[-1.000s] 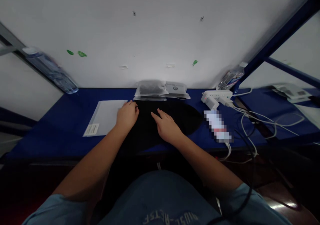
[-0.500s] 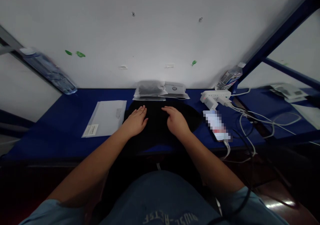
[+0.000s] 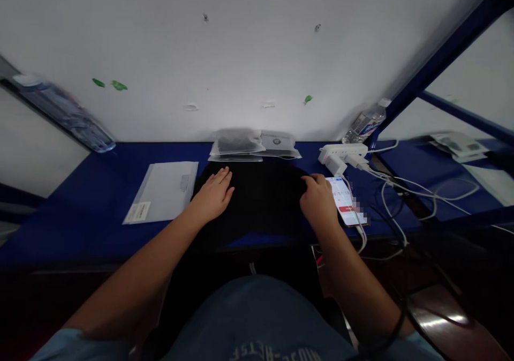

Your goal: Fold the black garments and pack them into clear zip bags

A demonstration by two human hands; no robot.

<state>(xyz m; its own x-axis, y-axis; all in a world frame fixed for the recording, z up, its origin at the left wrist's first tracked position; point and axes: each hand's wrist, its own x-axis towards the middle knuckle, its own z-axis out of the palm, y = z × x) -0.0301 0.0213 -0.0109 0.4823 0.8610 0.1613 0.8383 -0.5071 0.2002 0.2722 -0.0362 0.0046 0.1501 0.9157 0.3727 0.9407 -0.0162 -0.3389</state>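
A black cloth item (image 3: 261, 200), possibly a folded garment, lies spread on the blue table in front of me. Its folds are too dark to make out. My left hand (image 3: 212, 195) rests flat on its left part, fingers stretched out. At its right edge, my right hand (image 3: 319, 200) has curled fingers that appear to pinch the cloth; the fingertips are partly hidden. A lit phone (image 3: 348, 205) lies right beside that hand, with a cable plugged in.
A flat clear plastic bag (image 3: 164, 189) with a label lies left. Packed frosted bags (image 3: 236, 144) sit against the wall. A white power strip (image 3: 345, 151) with chargers and cables is at right. Water bottles (image 3: 366, 121) lean at both ends of the blue table (image 3: 80, 205).
My right hand has moved right, from the cloth's middle to its right edge, and its fingers have curled. The left hand stays flat on the cloth. The view has shifted slightly.
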